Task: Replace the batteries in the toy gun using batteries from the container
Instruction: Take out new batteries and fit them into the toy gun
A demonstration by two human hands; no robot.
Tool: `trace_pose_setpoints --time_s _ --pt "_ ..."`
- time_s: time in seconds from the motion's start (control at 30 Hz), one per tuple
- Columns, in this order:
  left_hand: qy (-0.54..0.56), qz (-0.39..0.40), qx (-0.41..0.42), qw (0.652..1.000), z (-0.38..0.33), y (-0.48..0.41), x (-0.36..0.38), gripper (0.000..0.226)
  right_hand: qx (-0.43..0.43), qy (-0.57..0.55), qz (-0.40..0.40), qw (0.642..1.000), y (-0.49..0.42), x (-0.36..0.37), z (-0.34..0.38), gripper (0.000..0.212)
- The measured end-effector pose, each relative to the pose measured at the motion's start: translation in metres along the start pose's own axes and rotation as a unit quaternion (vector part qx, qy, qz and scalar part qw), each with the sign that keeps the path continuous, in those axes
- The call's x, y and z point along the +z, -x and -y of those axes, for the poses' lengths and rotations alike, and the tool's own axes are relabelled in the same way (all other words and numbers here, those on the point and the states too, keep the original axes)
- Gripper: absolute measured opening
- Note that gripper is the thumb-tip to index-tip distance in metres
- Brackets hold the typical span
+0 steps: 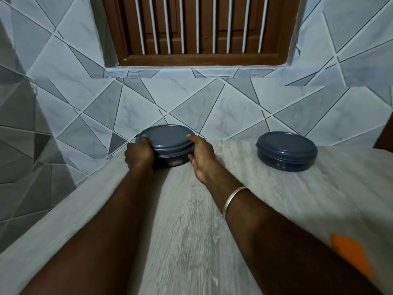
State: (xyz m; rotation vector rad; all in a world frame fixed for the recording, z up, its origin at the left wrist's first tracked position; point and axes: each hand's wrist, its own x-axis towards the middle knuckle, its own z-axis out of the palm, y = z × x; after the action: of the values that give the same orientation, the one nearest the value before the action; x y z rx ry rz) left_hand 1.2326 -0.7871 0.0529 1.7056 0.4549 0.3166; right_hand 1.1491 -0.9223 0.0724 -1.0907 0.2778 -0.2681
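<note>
A round dark-blue container (pixel 168 139) with its lid on stands at the far left corner of the grey counter (pixel 191 220), close to the tiled wall. My left hand (pixel 139 153) grips its left side, thumb on the lid's rim. My right hand (pixel 201 156) holds its right side, thumb on the lid's edge and fingers down the wall of the container. An orange object (pixel 350 255) shows partly at the lower right behind my right forearm; I cannot tell what it is. No batteries are visible.
A second, matching dark-blue lidded container (pixel 286 152) stands farther right on the counter. Patterned grey tiles cover the wall behind and to the left. A brown barred window (pixel 202 28) is above. A silver bangle (pixel 234 199) circles my right wrist.
</note>
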Motion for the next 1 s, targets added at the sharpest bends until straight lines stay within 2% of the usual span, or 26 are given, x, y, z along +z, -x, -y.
trace_pose_setpoints --time_s 0.1,0.17,0.23,0.33,0.47,0.63,0.77,0.83,1.0 --pt "-0.056 -0.065 0.1 0.991 -0.019 0.031 -0.008 0.067 -0.035 0.006 -0.01 0.999 0.009 -0.006 0.008 0.024" --pt "-0.024 -0.062 0.205 0.976 -0.039 0.056 -0.007 0.063 -0.099 0.035 -0.05 0.993 0.016 -0.018 0.025 0.033" --pt "0.027 -0.01 0.279 0.96 -0.056 0.083 0.003 0.058 -0.173 0.071 -0.12 0.975 0.02 -0.039 0.047 0.042" --pt "0.064 0.112 0.317 0.94 -0.066 0.129 0.031 0.052 -0.249 0.094 -0.222 0.938 0.02 -0.084 0.08 0.046" --pt "0.029 0.248 0.319 0.914 -0.06 0.183 0.084 0.053 -0.237 0.155 -0.351 0.893 0.017 -0.162 0.112 0.055" --pt "-0.022 0.331 0.249 0.91 -0.049 0.216 0.147 0.061 -0.152 0.17 -0.398 0.889 0.003 -0.24 0.117 0.061" --pt "-0.034 0.362 0.176 0.915 -0.04 0.22 0.185 0.067 -0.09 0.164 -0.355 0.916 -0.009 -0.256 0.114 0.074" --pt "-0.018 0.359 0.152 0.921 -0.035 0.219 0.196 0.061 -0.076 0.145 -0.328 0.93 -0.013 -0.257 0.113 0.075" --pt "-0.001 0.336 0.136 0.932 -0.033 0.219 0.198 0.046 -0.05 0.128 -0.284 0.949 -0.022 -0.254 0.115 0.051"
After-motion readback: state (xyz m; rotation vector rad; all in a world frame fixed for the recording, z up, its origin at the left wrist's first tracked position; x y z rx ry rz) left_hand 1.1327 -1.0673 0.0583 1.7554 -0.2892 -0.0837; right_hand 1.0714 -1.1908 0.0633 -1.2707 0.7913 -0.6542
